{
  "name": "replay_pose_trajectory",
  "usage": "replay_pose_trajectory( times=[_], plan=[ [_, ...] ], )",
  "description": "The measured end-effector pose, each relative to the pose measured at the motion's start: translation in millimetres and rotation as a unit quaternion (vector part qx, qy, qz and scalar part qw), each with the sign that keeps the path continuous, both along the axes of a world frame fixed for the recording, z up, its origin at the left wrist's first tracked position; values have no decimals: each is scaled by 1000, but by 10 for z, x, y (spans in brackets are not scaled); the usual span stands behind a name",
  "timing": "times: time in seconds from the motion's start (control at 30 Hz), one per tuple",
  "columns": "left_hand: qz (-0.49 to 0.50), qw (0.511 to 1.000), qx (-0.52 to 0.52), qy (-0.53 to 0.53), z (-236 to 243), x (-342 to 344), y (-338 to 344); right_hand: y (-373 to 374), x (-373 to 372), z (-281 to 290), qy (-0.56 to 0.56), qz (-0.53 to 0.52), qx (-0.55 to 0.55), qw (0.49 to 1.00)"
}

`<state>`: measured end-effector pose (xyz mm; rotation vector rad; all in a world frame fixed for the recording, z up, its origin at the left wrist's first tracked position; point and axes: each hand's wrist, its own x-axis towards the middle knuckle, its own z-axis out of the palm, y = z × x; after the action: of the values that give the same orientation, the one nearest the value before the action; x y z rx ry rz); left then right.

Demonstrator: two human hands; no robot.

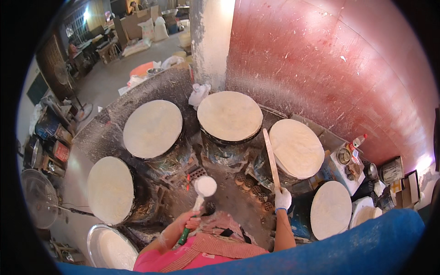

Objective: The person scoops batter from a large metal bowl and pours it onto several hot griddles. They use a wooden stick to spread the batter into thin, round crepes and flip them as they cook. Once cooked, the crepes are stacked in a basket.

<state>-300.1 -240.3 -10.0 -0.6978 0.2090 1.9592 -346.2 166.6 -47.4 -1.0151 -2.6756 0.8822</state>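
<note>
So, head view: your left hand [190,221] is wrapped round the green handle of the ladle [205,186], held out in front of you over the floor [225,185]. Cup looks loaded with white batter; can't tell how full. A rolled wrist could spill it on the floor or the perforated briquettes [256,190] to the right.

Your right hand [283,200], white-gloved, grips the near end of the wooden stick [271,158], which reaches along the left edge of the far-right pale sheet [297,149]. Can't tell if they touch. Low tip plus rightward swing could snag or tear that rim.

Watch your left forearm [167,237]: near the batter basin [93,246], so a dropped elbow could bump it. If the stoves are hot, the ungloved left is more exposed.
</note>
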Motion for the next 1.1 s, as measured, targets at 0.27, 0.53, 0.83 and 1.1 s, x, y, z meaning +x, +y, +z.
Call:
replay_pose_trajectory(
  times=[0.27,0.53,0.83,1.1],
  plan=[
    [14,999,-50,0,107,-662,-213,-74,-347,79,-62,33,87,994],
    [77,996,-31,-30,154,-687,-46,-48,-90,223,-5,259,150,954],
    [133,989,5,-63,77,-538,227,-707,-1628,3,39,448,261,854],
    [94,994,12,-53,-92,-506,31,-1119,-2986,69,78,627,306,712]
  ],
)
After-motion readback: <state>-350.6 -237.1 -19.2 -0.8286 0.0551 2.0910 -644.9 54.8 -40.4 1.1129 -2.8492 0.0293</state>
